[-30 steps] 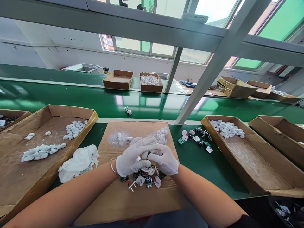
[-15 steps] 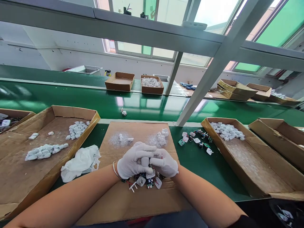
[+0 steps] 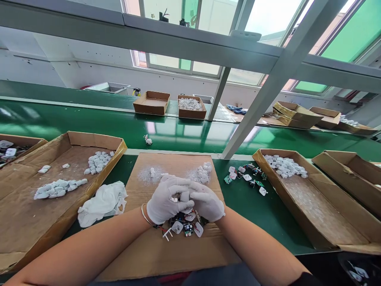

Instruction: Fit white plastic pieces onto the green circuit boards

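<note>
My left hand (image 3: 168, 198) and my right hand (image 3: 206, 200), both in white gloves, meet over the middle of a cardboard sheet (image 3: 166, 260). Between their bent fingers is a small white plastic piece (image 3: 185, 196), gripped from both sides and partly covered. Just below the hands lies a heap of small circuit boards (image 3: 188, 228) with white covers and wires, its top hidden by the gloves. Beyond the fingers, a small group of white pieces (image 3: 204, 172) rests on the sheet at the right, and another white piece (image 3: 152, 172) stands at the left.
Cardboard trays with white pieces flank me at left (image 3: 56, 188) and right (image 3: 285, 166). A crumpled white cloth (image 3: 102, 203) lies by the left tray. Loose circuit boards (image 3: 247, 174) lie right of the sheet. A slanted metal post (image 3: 253, 107) rises before the green belt (image 3: 119, 125).
Both hands have shifted a little and the fingers have turned around the white piece, baring more of the heap below. On the belt, a small white part has moved left.
</note>
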Action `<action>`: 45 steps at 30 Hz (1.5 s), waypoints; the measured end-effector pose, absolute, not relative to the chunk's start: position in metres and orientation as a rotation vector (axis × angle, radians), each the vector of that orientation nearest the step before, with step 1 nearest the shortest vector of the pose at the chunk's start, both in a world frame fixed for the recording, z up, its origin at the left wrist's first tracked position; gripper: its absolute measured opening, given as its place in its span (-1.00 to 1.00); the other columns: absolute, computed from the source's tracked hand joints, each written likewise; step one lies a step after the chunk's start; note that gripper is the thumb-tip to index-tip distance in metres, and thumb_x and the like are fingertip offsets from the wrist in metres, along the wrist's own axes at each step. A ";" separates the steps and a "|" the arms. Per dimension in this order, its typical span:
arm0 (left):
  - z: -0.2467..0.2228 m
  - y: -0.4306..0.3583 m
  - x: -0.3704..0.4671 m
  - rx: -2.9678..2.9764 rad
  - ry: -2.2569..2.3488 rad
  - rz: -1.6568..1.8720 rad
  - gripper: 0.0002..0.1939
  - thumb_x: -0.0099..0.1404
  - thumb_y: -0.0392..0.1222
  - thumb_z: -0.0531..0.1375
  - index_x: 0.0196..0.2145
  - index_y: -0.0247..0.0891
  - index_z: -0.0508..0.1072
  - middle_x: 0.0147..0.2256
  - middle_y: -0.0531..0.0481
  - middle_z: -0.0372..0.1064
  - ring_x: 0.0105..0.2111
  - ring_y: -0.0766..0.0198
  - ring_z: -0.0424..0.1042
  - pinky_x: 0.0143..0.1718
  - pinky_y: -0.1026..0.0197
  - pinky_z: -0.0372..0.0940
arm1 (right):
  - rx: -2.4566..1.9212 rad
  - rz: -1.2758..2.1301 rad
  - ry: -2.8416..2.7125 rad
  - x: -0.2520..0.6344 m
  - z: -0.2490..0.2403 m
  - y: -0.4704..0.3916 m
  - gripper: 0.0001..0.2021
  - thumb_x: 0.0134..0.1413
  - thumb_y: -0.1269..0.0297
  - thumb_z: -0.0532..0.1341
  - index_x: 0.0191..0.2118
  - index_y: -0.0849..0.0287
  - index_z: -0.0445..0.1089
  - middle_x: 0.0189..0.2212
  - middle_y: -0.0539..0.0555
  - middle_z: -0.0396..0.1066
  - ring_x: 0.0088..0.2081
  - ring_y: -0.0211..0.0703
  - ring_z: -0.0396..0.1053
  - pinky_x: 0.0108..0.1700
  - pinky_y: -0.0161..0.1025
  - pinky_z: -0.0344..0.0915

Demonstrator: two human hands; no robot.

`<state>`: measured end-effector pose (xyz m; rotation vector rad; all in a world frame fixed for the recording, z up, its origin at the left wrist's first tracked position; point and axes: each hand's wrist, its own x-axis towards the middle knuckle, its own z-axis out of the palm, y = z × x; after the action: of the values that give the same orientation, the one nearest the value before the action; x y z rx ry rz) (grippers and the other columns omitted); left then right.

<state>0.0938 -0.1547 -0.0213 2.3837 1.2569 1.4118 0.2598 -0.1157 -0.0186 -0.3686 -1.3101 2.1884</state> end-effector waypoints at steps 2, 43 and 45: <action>-0.021 -0.152 0.094 2.456 1.291 1.341 -0.74 0.17 -0.08 0.31 -0.16 -0.11 0.49 -0.10 -0.01 0.50 -0.14 0.17 0.44 -0.05 0.07 0.22 | -0.459 2.070 -1.406 0.261 -0.019 -0.115 -0.57 -0.04 0.08 0.32 -0.08 0.21 0.33 -0.48 -0.02 0.34 -0.44 -0.23 0.28 -0.35 -0.25 0.28; 0.003 -0.041 0.036 2.002 2.182 0.069 -0.69 -0.10 -0.14 0.35 -0.32 -0.21 0.55 -0.22 -0.20 0.53 -0.15 -0.06 0.49 -0.12 0.08 0.31 | -1.400 0.509 -2.131 0.299 -0.037 -0.042 -0.80 0.05 0.31 0.23 -0.19 0.25 0.40 -0.13 0.24 0.49 -0.07 0.01 0.43 -0.05 -0.24 0.26; -0.005 -0.074 0.040 2.020 2.184 0.071 -0.88 -0.07 -0.26 0.31 -0.48 -0.27 0.54 -0.32 -0.27 0.52 -0.25 -0.12 0.51 -0.18 -0.02 0.32 | -1.390 0.603 -2.055 0.299 -0.034 -0.043 -0.78 0.04 0.39 0.21 -0.14 0.23 0.40 -0.12 0.23 0.49 -0.07 -0.02 0.44 -0.05 -0.24 0.26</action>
<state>0.0397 -0.0743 -0.0054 2.0203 2.1842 0.0709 0.2993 -0.0430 -0.0339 -1.3896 -2.0555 0.6026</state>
